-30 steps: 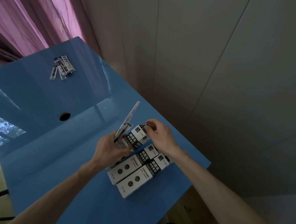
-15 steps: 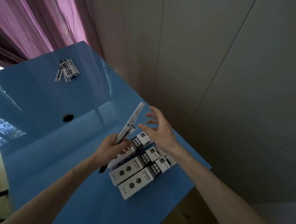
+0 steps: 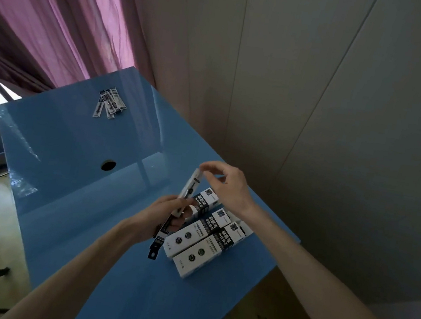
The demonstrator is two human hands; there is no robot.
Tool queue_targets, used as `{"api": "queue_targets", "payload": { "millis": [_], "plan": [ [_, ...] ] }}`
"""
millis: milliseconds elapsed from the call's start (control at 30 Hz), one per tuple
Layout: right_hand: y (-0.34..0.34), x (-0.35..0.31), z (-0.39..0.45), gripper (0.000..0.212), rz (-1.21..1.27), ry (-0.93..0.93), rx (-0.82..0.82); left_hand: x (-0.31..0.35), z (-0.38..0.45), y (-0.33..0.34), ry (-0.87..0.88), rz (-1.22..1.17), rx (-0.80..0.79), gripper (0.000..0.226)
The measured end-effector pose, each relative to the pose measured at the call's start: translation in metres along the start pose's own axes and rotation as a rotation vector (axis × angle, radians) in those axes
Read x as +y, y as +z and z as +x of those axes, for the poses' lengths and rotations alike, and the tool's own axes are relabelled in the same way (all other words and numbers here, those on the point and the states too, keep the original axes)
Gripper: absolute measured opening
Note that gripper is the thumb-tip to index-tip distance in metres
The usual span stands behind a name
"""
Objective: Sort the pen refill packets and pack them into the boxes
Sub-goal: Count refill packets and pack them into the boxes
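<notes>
On glossy blue table [image 3: 73, 155], round cable hole [image 3: 108, 165], beige panelled wall behind, purple curtain [image 3: 48, 12] at left. Three black-and-white refill boxes [image 3: 199, 235] side by side near right edge. Left hand [image 3: 165, 218] clenched around bundle of refill packets [image 3: 178, 209], tilted above boxes. Right hand [image 3: 227, 186] pinches bundle's top end, fingers curled. Loose packet pile [image 3: 110, 102] at far corner, count unclear.

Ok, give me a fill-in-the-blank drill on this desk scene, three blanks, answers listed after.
1. The left hand holds a stack of refill packets, and the right hand pinches its ____ end.
2. ____ boxes lie side by side on the blue table.
3. A loose pile of packets lies at the table's far end, near the ____ curtain.

Answers: top; three; purple
</notes>
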State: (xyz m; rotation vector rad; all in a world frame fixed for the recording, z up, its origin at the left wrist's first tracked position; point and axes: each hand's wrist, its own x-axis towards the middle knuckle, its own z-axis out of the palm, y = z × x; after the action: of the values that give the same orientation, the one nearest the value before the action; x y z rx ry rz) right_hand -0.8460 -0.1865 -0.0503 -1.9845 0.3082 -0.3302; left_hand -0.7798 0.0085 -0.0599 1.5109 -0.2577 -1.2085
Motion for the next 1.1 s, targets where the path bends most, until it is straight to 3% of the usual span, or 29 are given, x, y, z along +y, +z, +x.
{"api": "queue_targets", "payload": {
  "millis": [200, 400, 667, 767, 900, 1000, 1100],
  "plan": [
    [0.002, 0.024, -0.037, 0.02, 0.008, 0.148, 0.061, -0.008, -0.002, 0.01, 0.045, -0.315, 0.065, 0.032],
    [0.035, 0.032, -0.081, 0.058, 0.204, 0.334, -0.144, -0.013, 0.01, 0.02, 0.212, -0.385, 0.286, 0.041],
    [0.04, 0.017, -0.086, 0.022, 0.532, 0.452, -0.085, -0.009, 0.005, 0.03, 0.165, -0.461, 0.204, 0.039],
    [0.031, 0.016, -0.08, 0.023, 0.57, 0.524, -0.089, -0.009, 0.001, 0.021, 0.149, -0.524, 0.186, 0.04],
    [0.016, 0.021, -0.067, 0.027, 0.578, 0.607, -0.217, -0.007, -0.002, 0.013, 0.161, -0.599, 0.183, 0.043],
    [0.008, 0.022, -0.059, 0.028, 0.555, 0.633, -0.254, -0.006, 0.0, 0.009, 0.176, -0.615, 0.202, 0.031],
    [0.005, 0.02, -0.054, 0.029, 0.579, 0.642, -0.161, -0.008, 0.007, 0.01, 0.163, -0.673, 0.244, 0.016]
  ]
}}
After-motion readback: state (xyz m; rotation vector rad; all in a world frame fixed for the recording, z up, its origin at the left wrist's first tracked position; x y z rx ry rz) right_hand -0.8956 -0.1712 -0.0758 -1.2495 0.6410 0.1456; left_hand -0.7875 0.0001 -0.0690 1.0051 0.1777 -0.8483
